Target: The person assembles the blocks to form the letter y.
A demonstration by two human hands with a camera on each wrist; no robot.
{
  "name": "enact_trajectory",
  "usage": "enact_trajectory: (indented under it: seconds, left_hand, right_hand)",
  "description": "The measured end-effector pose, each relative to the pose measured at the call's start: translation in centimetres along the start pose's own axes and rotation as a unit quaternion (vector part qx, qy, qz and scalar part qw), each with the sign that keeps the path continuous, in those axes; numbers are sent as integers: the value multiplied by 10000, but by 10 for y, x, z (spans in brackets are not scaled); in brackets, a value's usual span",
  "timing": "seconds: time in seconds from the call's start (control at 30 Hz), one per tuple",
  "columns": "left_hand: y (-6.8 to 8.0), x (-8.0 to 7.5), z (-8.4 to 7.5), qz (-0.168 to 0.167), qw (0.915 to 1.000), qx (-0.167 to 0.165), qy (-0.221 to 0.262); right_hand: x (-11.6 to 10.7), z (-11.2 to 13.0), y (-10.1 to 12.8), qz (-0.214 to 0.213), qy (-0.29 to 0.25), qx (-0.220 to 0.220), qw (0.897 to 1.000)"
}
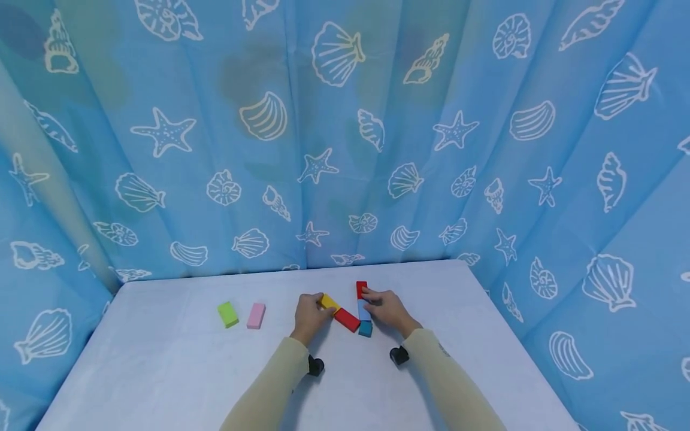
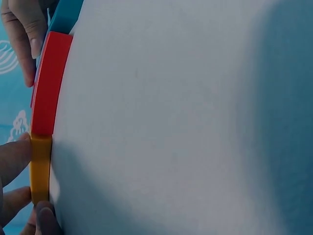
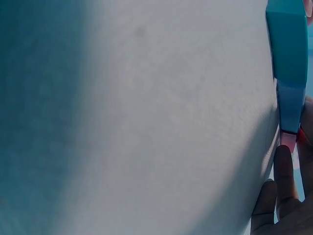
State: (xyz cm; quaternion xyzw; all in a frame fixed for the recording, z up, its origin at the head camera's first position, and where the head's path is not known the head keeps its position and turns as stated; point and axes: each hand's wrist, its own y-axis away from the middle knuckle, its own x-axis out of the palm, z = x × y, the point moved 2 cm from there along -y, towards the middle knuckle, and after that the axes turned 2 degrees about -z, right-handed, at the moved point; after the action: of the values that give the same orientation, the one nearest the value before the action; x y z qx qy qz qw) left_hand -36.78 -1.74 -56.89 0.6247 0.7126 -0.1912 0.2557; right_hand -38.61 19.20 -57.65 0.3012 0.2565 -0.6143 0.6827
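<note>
My left hand (image 1: 309, 315) pinches a yellow block (image 2: 40, 169) between thumb and fingers. Its end meets a red block (image 1: 347, 319), making a slanting row on the white table. Close to that row's near end is a teal block (image 3: 288, 44). A light blue block (image 1: 363, 310) and a second red block (image 1: 362, 288) run away from the teal one in a line. My right hand (image 1: 389, 309) holds this line from the right, thumb at the light blue block and fingers at the far red one. Its fingers partly hide both.
A lime green block (image 1: 228, 314) and a pink block (image 1: 256, 316) lie apart to the left on the white table (image 1: 162, 359). Behind and beside the table hangs a blue curtain (image 1: 302, 137) with white shell prints. A black wrist camera (image 1: 399, 355) sits below the right wrist.
</note>
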Motion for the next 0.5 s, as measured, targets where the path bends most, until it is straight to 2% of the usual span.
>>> enact_trajectory:
  seconds: [0.5]
  left_hand:
    - [0, -1, 3, -32, 9999, 154, -60]
  right_hand:
    - [0, 4, 0, 30, -126, -26, 9999]
